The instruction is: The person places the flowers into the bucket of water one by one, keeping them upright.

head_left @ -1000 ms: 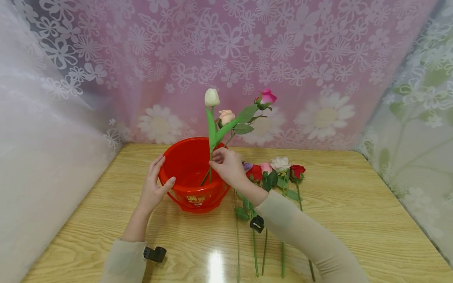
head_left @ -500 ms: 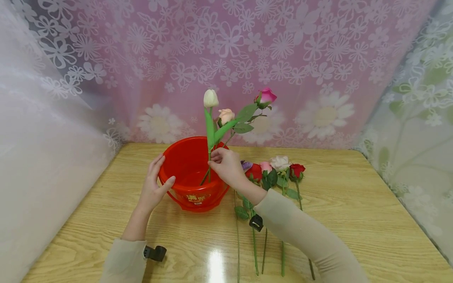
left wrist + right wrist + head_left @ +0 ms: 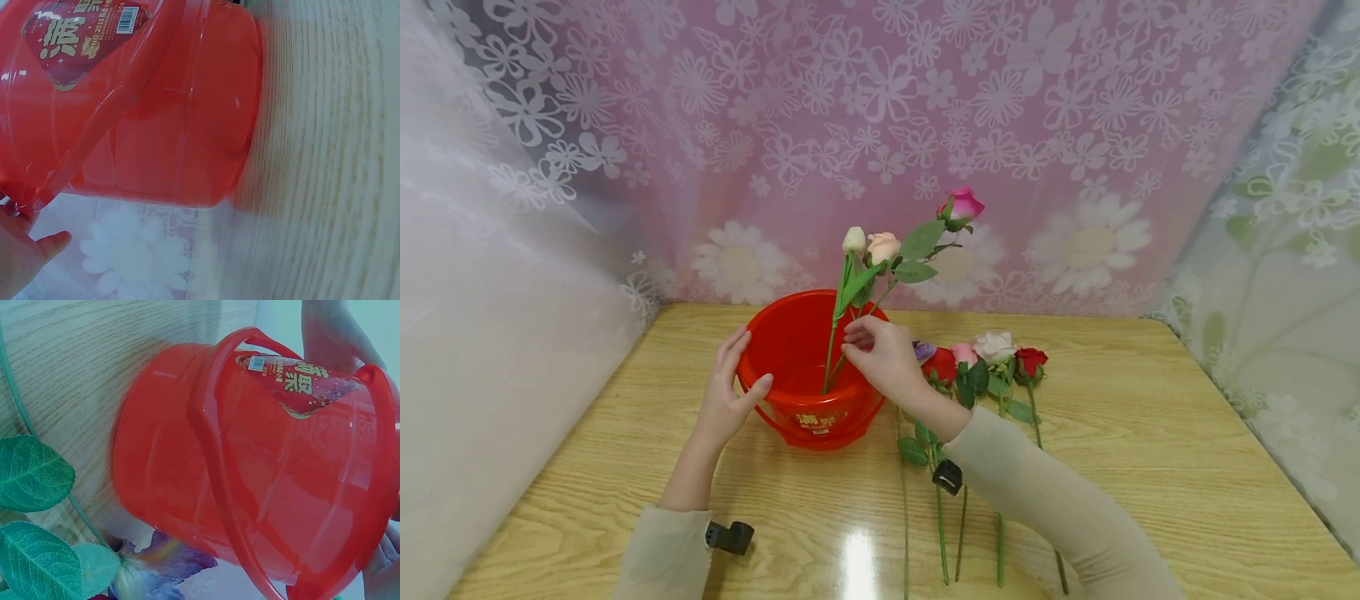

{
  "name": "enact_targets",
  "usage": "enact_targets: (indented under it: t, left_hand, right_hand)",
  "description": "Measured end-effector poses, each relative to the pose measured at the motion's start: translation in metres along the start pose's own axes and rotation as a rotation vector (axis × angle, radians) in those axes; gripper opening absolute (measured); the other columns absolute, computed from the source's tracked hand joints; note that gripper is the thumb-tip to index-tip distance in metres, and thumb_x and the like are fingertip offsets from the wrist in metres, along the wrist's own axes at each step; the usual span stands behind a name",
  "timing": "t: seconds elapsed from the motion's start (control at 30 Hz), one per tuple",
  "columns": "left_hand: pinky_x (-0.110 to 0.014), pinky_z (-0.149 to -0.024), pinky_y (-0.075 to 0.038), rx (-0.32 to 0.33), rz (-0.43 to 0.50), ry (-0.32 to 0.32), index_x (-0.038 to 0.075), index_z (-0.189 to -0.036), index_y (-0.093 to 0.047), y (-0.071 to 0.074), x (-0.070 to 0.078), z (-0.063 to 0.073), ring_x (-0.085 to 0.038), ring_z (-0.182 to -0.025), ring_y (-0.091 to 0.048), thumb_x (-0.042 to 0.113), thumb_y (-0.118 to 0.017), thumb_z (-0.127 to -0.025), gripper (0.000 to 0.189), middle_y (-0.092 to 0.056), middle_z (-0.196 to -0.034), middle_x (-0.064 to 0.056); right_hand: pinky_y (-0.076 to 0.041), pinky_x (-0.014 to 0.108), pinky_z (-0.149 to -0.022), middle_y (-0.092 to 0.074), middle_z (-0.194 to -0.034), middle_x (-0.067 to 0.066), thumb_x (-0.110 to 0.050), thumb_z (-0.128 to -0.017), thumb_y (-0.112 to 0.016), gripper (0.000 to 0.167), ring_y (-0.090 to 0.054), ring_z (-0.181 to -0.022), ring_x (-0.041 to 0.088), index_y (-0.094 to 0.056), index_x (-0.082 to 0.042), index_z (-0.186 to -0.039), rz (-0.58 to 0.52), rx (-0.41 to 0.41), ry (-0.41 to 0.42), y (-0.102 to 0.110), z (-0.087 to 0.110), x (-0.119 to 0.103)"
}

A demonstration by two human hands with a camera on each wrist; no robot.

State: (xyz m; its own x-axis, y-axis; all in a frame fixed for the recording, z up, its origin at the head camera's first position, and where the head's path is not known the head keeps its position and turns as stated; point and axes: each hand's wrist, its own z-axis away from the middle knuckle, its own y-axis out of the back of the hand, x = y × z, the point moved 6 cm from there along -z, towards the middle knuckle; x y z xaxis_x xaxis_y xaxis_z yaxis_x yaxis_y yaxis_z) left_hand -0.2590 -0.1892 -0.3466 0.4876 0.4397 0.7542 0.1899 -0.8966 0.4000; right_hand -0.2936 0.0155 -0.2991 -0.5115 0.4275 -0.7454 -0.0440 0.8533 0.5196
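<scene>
In the head view, a red bucket [image 3: 820, 421] stands on the table, its label facing front. My left hand [image 3: 726, 396] rests against the bucket's left rim, fingers extended and thumb apart. Inside the bucket, a white tulip [image 3: 853, 241] leans with its stem standing just left of my right fingertips. Beside it, a peach rose [image 3: 883, 247] and a magenta rose [image 3: 962, 204] slant out to the right. My right hand [image 3: 883, 354] hovers over the right rim, fingers loosely bent, apart from the tulip stem. In the right wrist view, the bucket hides much of that hand [image 3: 382, 565].
Right of the bucket several flowers lie on the wooden table [image 3: 1150, 450]: a purple flower [image 3: 169, 559], a red rose [image 3: 940, 365], a pink rose [image 3: 964, 354], a white rose [image 3: 995, 346] and a dark red rose [image 3: 1031, 362]. A floral curtain [image 3: 880, 125] hangs behind.
My right fingers have let go of the white tulip. The tulip has dropped lower and tipped back, its stem shifting left. My left hand and the bucket have stayed put.
</scene>
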Motion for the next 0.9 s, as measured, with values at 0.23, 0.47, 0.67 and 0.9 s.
enact_targets:
  t: [0.23,0.47,0.67,0.9]
  left_hand:
    - [-0.056,-0.086,-0.035,0.000,0.009,0.004,-0.016,-0.129,-0.028,0.001,0.024,0.001,-0.043,-0.117,-0.030,0.000,-0.055,-0.079,0.059,-0.021,-0.136,-0.027]
    - [-0.056,-0.086,-0.036,0.005,0.018,-0.002,-0.015,-0.130,-0.029,0.001,0.024,0.001,-0.043,-0.118,-0.030,-0.002,-0.055,-0.078,0.059,-0.022,-0.136,-0.027]
    - [-0.055,-0.086,-0.036,0.006,0.022,0.002,-0.014,-0.130,-0.029,0.001,0.025,0.001,-0.042,-0.119,-0.029,-0.001,-0.055,-0.078,0.059,-0.022,-0.137,-0.026]
    - [-0.055,-0.086,-0.037,0.011,0.017,0.001,-0.014,-0.130,-0.030,0.001,0.025,0.001,-0.041,-0.118,-0.030,-0.001,-0.056,-0.078,0.059,-0.023,-0.136,-0.027]
  right_hand:
    - [-0.049,0.025,-0.071,-0.064,-0.087,0.005,-0.005,-0.078,-0.065,0.016,-0.060,-0.081,0.016,-0.063,-0.002,-0.093,-0.006,0.032,-0.012,0.010,0.005,0.002]
    - [-0.049,0.027,-0.072,-0.064,-0.087,0.006,-0.006,-0.078,-0.066,0.017,-0.060,-0.080,0.017,-0.064,0.000,-0.093,-0.018,0.060,-0.030,0.021,0.009,0.003]
    - [-0.049,0.027,-0.071,-0.065,-0.085,0.008,-0.006,-0.078,-0.065,0.014,-0.061,-0.079,0.017,-0.064,-0.002,-0.091,-0.039,0.072,-0.023,0.027,0.014,0.005]
    - [-0.049,0.028,-0.068,-0.064,-0.086,0.005,-0.007,-0.079,-0.065,0.015,-0.060,-0.077,0.016,-0.064,-0.002,-0.093,-0.048,0.066,-0.049,0.034,0.020,0.009]
